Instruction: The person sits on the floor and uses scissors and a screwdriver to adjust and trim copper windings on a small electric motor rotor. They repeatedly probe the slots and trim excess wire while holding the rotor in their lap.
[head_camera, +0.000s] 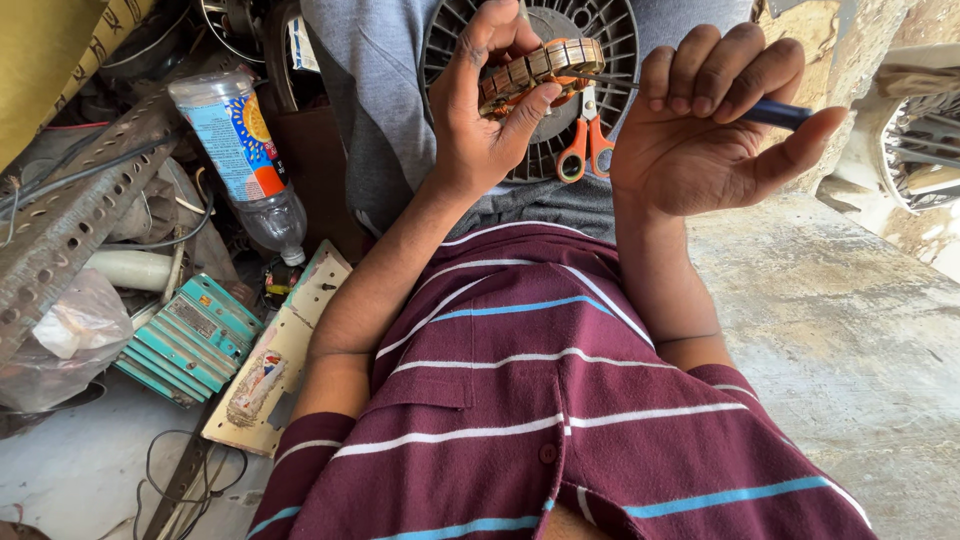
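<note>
My left hand (490, 100) grips a round ring of copper windings, a motor stator (540, 65), between thumb and fingers. My right hand (715, 120) is closed on a blue-handled tool (780, 113), and the thin metal tip of this tool touches the stator's right edge. Both hands are raised over my lap. Below them, orange-handled scissors (587, 145) lie on a grey slotted fan disc (600, 40) resting on my grey trousers. My maroon striped shirt (540, 400) fills the lower frame.
A clear plastic bottle (240, 150) with a coloured label lies at left among wires, a perforated metal angle bar (70, 220), a teal finned part (190, 335) and a cream switch plate (280, 360). Worn concrete (850, 330) spreads at right, with another fan part (920, 140) at its edge.
</note>
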